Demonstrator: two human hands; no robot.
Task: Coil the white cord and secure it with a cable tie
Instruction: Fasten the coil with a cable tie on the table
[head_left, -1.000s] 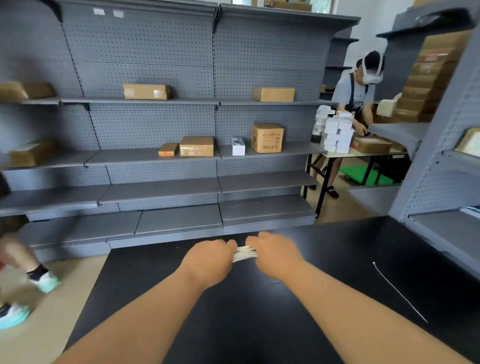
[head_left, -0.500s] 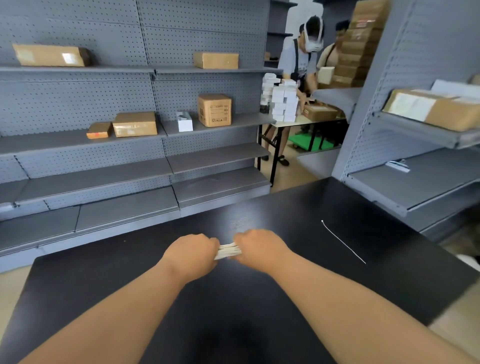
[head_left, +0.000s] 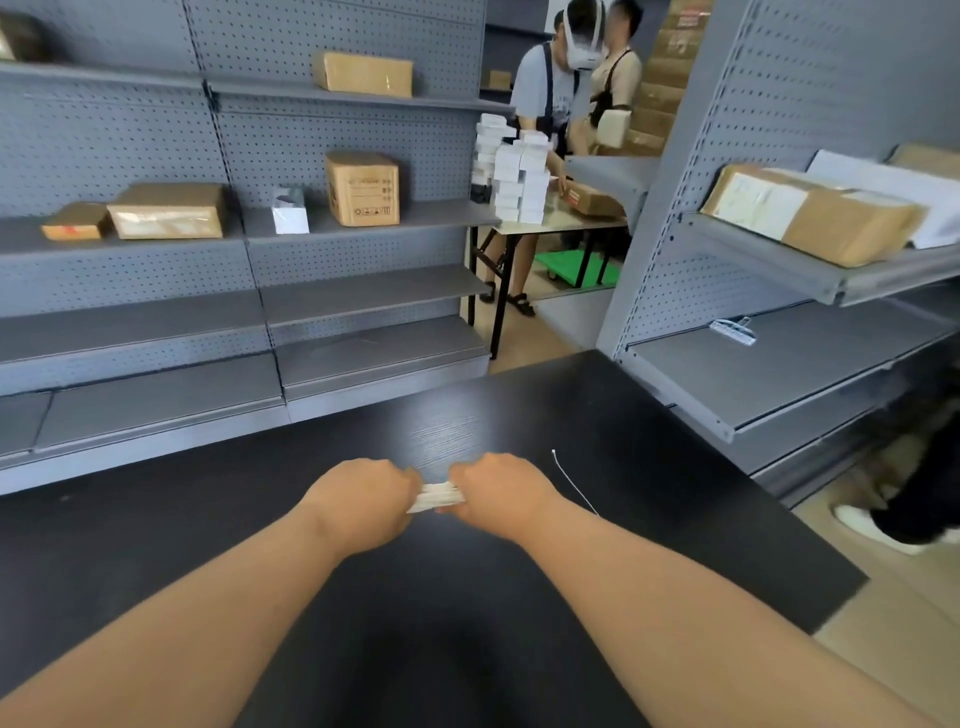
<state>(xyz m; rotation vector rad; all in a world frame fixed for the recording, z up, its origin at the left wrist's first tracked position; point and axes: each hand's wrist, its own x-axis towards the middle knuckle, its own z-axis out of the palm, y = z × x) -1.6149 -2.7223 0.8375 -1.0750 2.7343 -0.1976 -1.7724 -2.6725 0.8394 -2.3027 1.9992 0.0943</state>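
The left hand (head_left: 363, 501) and right hand (head_left: 501, 491) have drifted right toward the cable tie (head_left: 574, 483), each still curled tight round an end of the bundled white cord (head_left: 435, 497).

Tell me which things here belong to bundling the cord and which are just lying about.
Part of the job: white cord, held between left grip and right grip; cable tie, on the black table.
Just lying about: cardboard boxes on the grey shelves; stack of white boxes.
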